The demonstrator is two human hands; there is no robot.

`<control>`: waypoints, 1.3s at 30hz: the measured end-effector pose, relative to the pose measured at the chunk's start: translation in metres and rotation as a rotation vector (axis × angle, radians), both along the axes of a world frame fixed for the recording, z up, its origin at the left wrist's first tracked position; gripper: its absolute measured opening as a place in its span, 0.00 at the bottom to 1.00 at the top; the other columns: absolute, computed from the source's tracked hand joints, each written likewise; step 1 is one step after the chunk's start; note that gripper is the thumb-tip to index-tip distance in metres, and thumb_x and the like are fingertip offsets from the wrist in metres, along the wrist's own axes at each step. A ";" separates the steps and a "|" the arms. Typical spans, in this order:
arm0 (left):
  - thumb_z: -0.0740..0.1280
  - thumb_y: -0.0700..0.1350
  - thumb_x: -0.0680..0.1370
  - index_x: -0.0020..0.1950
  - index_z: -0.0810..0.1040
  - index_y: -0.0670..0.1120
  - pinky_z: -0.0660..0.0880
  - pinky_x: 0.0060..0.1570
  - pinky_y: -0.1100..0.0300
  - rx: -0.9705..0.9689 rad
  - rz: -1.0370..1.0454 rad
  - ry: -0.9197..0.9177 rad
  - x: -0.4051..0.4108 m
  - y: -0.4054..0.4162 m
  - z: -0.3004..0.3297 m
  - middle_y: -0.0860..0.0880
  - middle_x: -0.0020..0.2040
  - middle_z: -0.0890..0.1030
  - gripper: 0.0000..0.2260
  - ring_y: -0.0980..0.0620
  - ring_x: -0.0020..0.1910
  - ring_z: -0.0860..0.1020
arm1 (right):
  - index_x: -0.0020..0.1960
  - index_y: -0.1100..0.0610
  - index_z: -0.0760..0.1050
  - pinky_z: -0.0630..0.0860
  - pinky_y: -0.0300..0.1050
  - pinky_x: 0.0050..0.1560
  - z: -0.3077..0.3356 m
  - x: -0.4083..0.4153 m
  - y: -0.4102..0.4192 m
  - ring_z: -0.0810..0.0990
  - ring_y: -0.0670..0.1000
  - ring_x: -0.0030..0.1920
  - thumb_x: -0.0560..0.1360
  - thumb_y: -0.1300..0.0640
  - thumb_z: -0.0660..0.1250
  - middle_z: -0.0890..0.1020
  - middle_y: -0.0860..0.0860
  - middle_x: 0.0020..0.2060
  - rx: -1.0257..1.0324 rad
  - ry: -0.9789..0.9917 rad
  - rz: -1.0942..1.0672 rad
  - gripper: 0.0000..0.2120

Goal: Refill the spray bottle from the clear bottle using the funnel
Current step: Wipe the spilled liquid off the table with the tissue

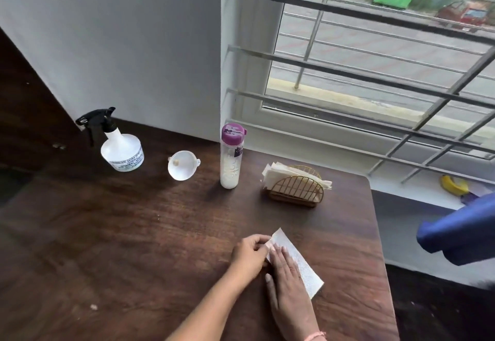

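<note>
A white spray bottle [122,150] with a black trigger head stands at the back left of the dark wooden table [134,233]. A white funnel [183,165] lies on its side to the right of it. The clear bottle [231,157] with a purple cap stands upright beside the funnel. Near the front, a white paper napkin [300,265] lies flat. My right hand [286,281] presses flat on it, fingers together. My left hand [250,253] pinches the napkin's left edge.
A gold wire holder [296,186] with white napkins stands right of the clear bottle. The table's right edge runs close to my hands. A blue object [460,233] sits off the table at the right. A barred window [375,73] lies behind.
</note>
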State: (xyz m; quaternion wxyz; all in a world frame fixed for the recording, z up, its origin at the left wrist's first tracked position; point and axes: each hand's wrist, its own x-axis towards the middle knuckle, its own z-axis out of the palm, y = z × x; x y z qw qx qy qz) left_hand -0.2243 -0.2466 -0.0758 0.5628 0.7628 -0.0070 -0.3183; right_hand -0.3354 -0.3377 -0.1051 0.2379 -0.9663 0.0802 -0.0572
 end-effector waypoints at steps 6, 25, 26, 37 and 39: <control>0.66 0.37 0.73 0.51 0.80 0.49 0.70 0.44 0.76 0.107 0.014 -0.371 0.002 0.008 0.004 0.53 0.46 0.77 0.10 0.61 0.40 0.76 | 0.77 0.52 0.52 0.41 0.45 0.74 0.003 0.003 -0.025 0.43 0.48 0.77 0.79 0.37 0.37 0.57 0.51 0.76 -0.150 0.138 -0.190 0.32; 0.64 0.43 0.76 0.46 0.79 0.55 0.76 0.47 0.54 -0.058 0.283 -0.175 0.014 0.029 -0.003 0.52 0.46 0.81 0.07 0.53 0.44 0.78 | 0.77 0.50 0.40 0.35 0.49 0.75 0.016 0.018 -0.077 0.36 0.45 0.76 0.75 0.39 0.33 0.42 0.46 0.77 -0.276 0.279 -0.304 0.33; 0.65 0.43 0.76 0.45 0.79 0.55 0.76 0.46 0.54 -0.058 0.299 -0.185 0.015 0.032 -0.004 0.52 0.45 0.80 0.07 0.53 0.43 0.78 | 0.77 0.53 0.41 0.36 0.49 0.75 0.017 0.013 -0.074 0.38 0.46 0.76 0.76 0.39 0.34 0.43 0.48 0.77 -0.256 0.242 -0.316 0.33; 0.65 0.43 0.75 0.44 0.79 0.58 0.77 0.43 0.53 -0.060 0.268 -0.228 0.040 0.040 0.008 0.52 0.46 0.82 0.09 0.50 0.43 0.80 | 0.76 0.57 0.57 0.48 0.52 0.73 0.016 0.038 0.054 0.52 0.52 0.77 0.80 0.37 0.44 0.57 0.53 0.77 -0.225 0.248 -0.064 0.33; 0.65 0.42 0.75 0.44 0.79 0.55 0.77 0.41 0.55 -0.058 0.258 -0.223 0.039 0.041 0.011 0.51 0.47 0.81 0.08 0.51 0.41 0.80 | 0.77 0.57 0.57 0.50 0.52 0.73 0.015 0.038 0.048 0.53 0.51 0.77 0.80 0.37 0.43 0.57 0.52 0.77 -0.214 0.295 -0.042 0.33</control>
